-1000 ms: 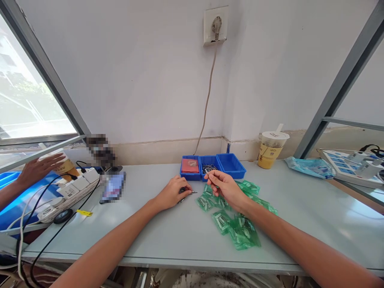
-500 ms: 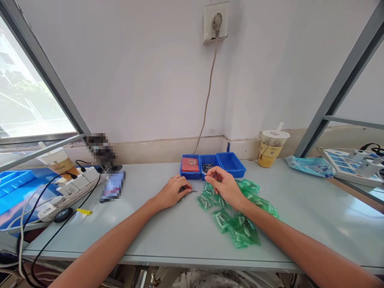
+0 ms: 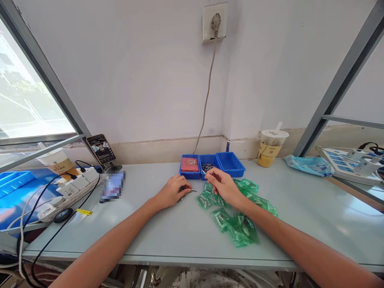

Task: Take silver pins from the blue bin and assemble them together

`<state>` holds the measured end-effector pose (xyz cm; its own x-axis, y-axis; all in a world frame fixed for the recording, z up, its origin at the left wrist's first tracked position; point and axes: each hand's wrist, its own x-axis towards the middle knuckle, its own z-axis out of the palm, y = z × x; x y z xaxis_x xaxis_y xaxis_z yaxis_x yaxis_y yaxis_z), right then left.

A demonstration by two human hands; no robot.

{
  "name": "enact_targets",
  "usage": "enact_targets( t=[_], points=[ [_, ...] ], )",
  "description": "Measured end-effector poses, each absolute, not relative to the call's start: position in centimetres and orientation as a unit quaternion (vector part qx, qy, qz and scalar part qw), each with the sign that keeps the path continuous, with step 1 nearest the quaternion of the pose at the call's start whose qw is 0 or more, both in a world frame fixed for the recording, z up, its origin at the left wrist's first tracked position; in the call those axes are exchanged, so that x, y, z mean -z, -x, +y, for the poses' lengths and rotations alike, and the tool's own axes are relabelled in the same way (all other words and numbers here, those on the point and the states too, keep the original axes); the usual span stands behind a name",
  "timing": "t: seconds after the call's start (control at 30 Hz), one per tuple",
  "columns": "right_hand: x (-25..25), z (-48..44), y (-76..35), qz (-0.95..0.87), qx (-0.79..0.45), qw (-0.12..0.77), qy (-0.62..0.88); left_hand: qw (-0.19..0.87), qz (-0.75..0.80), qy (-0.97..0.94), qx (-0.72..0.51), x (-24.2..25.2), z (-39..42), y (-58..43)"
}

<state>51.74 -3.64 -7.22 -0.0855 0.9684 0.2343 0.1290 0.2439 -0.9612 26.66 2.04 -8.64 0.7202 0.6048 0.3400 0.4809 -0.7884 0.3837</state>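
Head view: right hand (image 3: pixel 223 185) has lowered onto green bags (image 3: pixel 237 212).

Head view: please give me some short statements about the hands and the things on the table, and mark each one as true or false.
1. The left hand rests on the table over a small dark tool. True.
2. The green bags lie inside the blue trays. False: they lie on the table in front of the trays, under the right hand and forearm.
3. The right hand is just in front of the middle tray, the fingers pinched together. True.
4. The cup stands left of the trays. False: it stands to their right, near the wall.
5. A cord hangs from the wall socket. True.
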Motion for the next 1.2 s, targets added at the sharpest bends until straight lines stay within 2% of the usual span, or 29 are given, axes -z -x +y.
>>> enact_targets(
  t=[0.27, 0.43, 0.63, 0.93, 1.1, 1.2],
  points=[
    [6.6, -4.2, -51.5, -0.528, -0.57, 0.492, 0.393, 0.13, 0.294, -0.92, -0.225, 8.7, 2.1, -26.6],
    [6.3, -4.3, -51.5, -0.511, -0.59, 0.494, 0.382, 0.128, 0.295, -0.92, -0.225, 8.8, 2.2, -26.6],
    [7.1, -3.9, -51.6, -0.545, -0.534, 0.499, 0.412, 0.126, 0.295, -0.92, -0.227, 8.8, 2.2, -26.6],
    [8.1, -3.2, -52.3, -0.668, -0.281, 0.493, 0.482, 0.13, 0.293, -0.919, -0.229, 8.7, 2.1, -26.6],
    [7.9, -3.2, -52.4, -0.672, -0.245, 0.504, 0.483, 0.131, 0.294, -0.918, -0.23, 8.6, 2.0, -26.6],
    [7.9, -3.1, -52.3, -0.662, -0.273, 0.504, 0.484, 0.13, 0.294, -0.918, -0.231, 8.6, 1.9, -26.7]
  ],
)
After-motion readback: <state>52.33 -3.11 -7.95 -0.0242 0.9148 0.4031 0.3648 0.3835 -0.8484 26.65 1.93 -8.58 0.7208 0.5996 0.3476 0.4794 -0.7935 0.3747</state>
